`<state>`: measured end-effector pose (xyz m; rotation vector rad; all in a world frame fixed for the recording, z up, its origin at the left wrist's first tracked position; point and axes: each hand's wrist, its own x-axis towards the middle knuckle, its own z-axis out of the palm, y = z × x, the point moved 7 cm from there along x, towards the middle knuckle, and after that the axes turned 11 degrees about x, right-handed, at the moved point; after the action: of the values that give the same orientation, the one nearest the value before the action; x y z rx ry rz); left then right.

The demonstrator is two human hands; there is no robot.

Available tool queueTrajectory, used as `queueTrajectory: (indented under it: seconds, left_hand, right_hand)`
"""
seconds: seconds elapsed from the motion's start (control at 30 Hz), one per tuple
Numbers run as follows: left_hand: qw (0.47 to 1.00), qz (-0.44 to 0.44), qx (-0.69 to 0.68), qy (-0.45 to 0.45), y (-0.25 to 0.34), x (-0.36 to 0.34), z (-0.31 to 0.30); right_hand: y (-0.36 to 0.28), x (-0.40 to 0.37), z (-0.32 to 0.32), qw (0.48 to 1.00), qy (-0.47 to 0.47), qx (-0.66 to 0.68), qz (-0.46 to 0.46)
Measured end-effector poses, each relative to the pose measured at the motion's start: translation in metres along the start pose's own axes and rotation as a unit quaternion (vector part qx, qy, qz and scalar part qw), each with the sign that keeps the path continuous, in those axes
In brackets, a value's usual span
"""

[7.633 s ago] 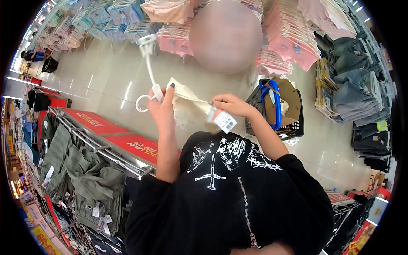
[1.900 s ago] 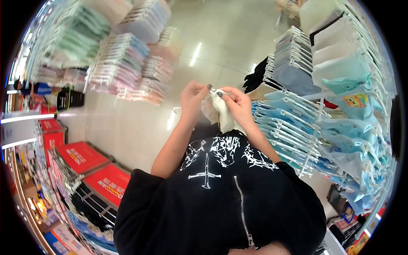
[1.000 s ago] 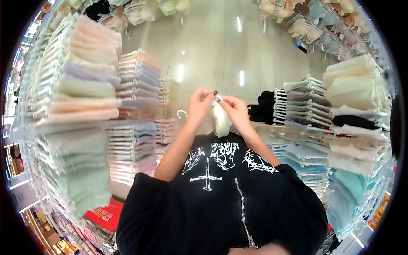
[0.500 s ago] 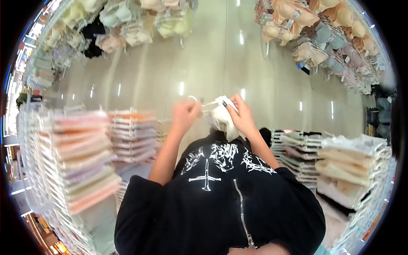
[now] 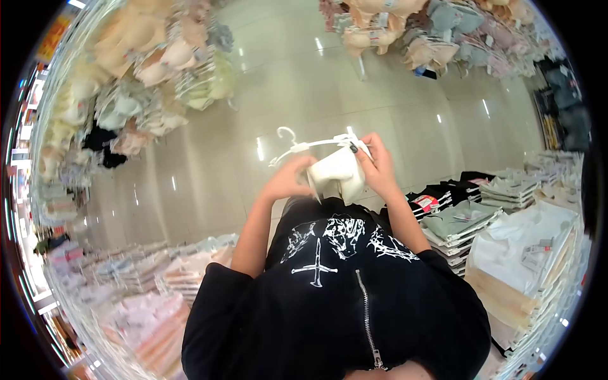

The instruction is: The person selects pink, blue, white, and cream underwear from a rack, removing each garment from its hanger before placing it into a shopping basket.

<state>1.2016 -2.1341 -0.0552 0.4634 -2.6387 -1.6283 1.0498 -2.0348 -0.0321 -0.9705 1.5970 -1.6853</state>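
Observation:
A white bra [image 5: 334, 168] is in front of my body, with its right side attached at a white plastic hanger [image 5: 320, 142]. The hanger's hook [image 5: 286, 134] points up to the left, and its left end is bare. My right hand [image 5: 378, 166] is closed around the hanger's right end and the bra's edge there. At the bra's left edge, my left hand [image 5: 288, 180] is closed with the fabric between thumb and fingers; its fingertips are partly hidden behind the cloth.
Racks of hanging bras stand at the upper left [image 5: 130, 104] and upper right [image 5: 437, 38]. Stacked garments on hangers lie low on the left [image 5: 149, 320] and right [image 5: 506, 253]. Between them runs a shiny tiled floor [image 5: 272, 82].
My left hand has gone from beside the hanger's hook down to the bra's left edge. The hanger has come into fuller view, and the camera view has shifted toward the racks.

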Motion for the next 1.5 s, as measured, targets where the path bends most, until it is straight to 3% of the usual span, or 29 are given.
queueTrajectory:
  seconds: [0.07, 0.13, 0.23, 0.33, 0.37, 0.57, 0.73, 0.83, 0.97, 1.07, 1.1, 1.13, 1.2, 1.27, 1.33, 1.43, 1.5]
  left_hand:
    - [0.997, 0.009, -0.011, -0.071, -0.005, 0.027, -0.004]
    - [0.993, 0.01, 0.015, -0.113, -0.019, 0.059, -0.008]
    - [0.993, -0.046, -0.015, -0.106, -0.053, 0.108, -0.022]
    - [0.991, -0.102, -0.051, -0.067, -0.068, 0.153, -0.06]
    - [0.996, -0.072, -0.021, -0.047, -0.066, 0.171, -0.076]
    - [0.967, -0.056, -0.24, 0.065, -0.087, 0.269, -0.135]
    - [0.945, -0.03, -0.304, 0.119, -0.083, 0.33, -0.123]
    - [0.912, -0.038, -0.398, 0.091, -0.064, 0.357, -0.107]
    - [0.936, 0.039, -0.346, 0.043, -0.027, 0.394, -0.086]
    - [0.967, 0.133, -0.218, -0.005, 0.02, 0.417, -0.063]
    - [0.969, 0.173, -0.174, -0.013, 0.041, 0.419, -0.05]
    - [0.968, 0.214, -0.129, -0.018, 0.068, 0.42, -0.038]
    - [0.953, 0.301, 0.01, -0.02, 0.123, 0.412, -0.016]
    - [0.93, 0.357, 0.042, -0.071, 0.14, 0.415, 0.026]
    - [0.928, 0.361, 0.036, -0.087, 0.152, 0.43, 0.051]
    - [0.939, 0.327, 0.024, -0.105, 0.176, 0.468, 0.075]
    - [0.94, 0.319, -0.001, -0.124, 0.197, 0.488, 0.092]
  right_hand:
    - [0.015, 0.011, -0.02, 0.999, 0.026, 0.007, 0.041]
    - [0.02, 0.027, -0.038, 0.992, 0.09, 0.086, 0.023]
    - [0.02, 0.057, -0.074, 0.972, 0.191, 0.139, -0.002]
    - [0.015, 0.085, -0.117, 0.951, 0.272, 0.148, -0.018]
    - [0.014, 0.093, -0.13, 0.944, 0.294, 0.15, -0.022]
    - [0.02, 0.115, -0.172, 0.899, 0.395, 0.182, -0.044]
    - [0.027, 0.107, -0.169, 0.86, 0.473, 0.188, -0.028]
    - [0.036, 0.089, -0.177, 0.838, 0.516, 0.178, -0.013]
    - [0.051, 0.062, -0.198, 0.793, 0.572, 0.21, -0.012]
    - [0.066, 0.032, -0.225, 0.716, 0.697, 0.017, 0.03]
    - [0.07, 0.023, -0.235, 0.702, 0.702, -0.108, 0.05]
    - [0.044, 0.035, -0.236, 0.651, 0.705, -0.265, 0.092]
    - [-0.011, 0.076, -0.233, 0.604, 0.665, -0.438, 0.027]
    - [-0.03, 0.117, -0.239, 0.688, 0.583, -0.432, -0.012]
    - [-0.015, 0.146, -0.26, 0.818, 0.497, -0.285, -0.043]
    - [0.03, 0.147, -0.31, 0.864, 0.5, 0.052, -0.009]
    - [0.021, 0.142, -0.343, 0.865, 0.5, 0.025, -0.022]
